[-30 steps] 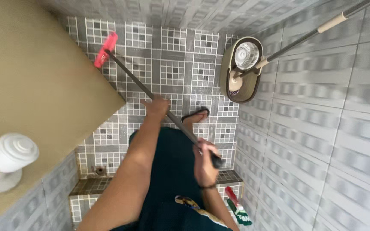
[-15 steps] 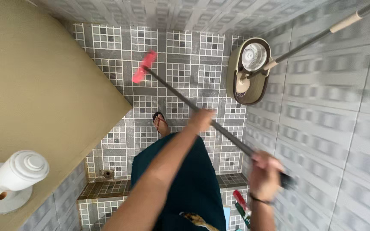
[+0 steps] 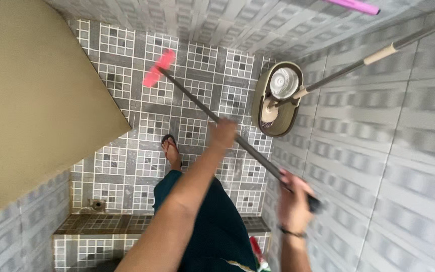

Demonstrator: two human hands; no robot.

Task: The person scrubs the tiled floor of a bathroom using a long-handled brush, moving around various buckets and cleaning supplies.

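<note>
Head view, looking straight down. Left hand (image 3: 223, 133) wrapped around the middle of the dark broom handle (image 3: 197, 107). Right hand (image 3: 293, 194) clenched on the handle's upper end, near the tiled wall (image 3: 378, 166); a dark band sits on that wrist. Pink brush head (image 3: 158, 68) rests on the mosaic tile floor (image 3: 127, 116), well ahead of the sandalled foot (image 3: 171, 151). Handle slants from brush head up to the right hand. Olive spin-mop bucket (image 3: 275, 98) stands in the corner, its mop pole (image 3: 358, 63) leaning on the wall. Tan partition (image 3: 36, 111) at left.
</note>
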